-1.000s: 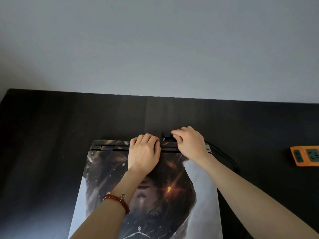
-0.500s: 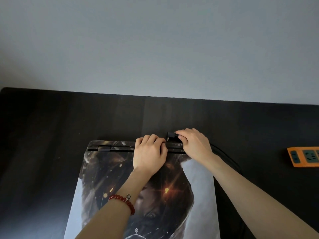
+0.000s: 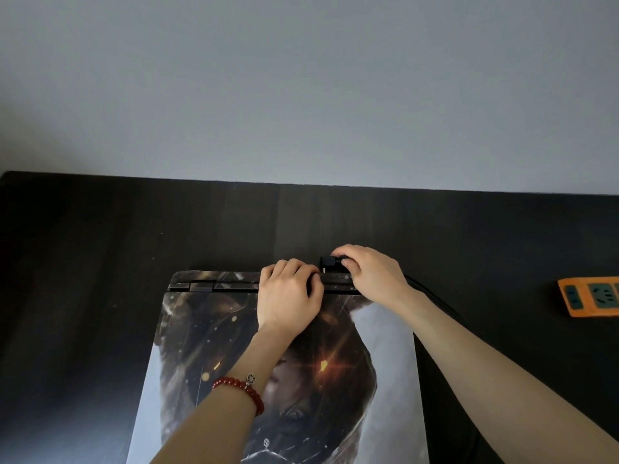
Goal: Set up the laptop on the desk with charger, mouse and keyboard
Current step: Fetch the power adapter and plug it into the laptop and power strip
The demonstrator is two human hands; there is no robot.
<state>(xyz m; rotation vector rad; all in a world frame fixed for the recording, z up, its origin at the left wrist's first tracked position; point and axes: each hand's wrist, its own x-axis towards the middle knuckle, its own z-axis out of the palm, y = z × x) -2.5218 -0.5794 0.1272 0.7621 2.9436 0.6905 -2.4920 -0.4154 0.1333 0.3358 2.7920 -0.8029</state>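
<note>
Left hand [image 3: 288, 298] curled over back edge of closed laptop [image 3: 284, 380] on tabletop [image 3: 100, 246], bracing it. Right hand [image 3: 371, 274] pinching charger plug [image 3: 330, 262] at rear port. Crooked push could jam plug or shove laptop toward wall.

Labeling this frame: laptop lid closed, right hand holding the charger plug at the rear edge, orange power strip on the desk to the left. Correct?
One error: the orange power strip lies at the right of the desk, not the left, as the head view shows. The laptop lid is closed, and the right hand holds the charger plug at its rear edge.
</note>
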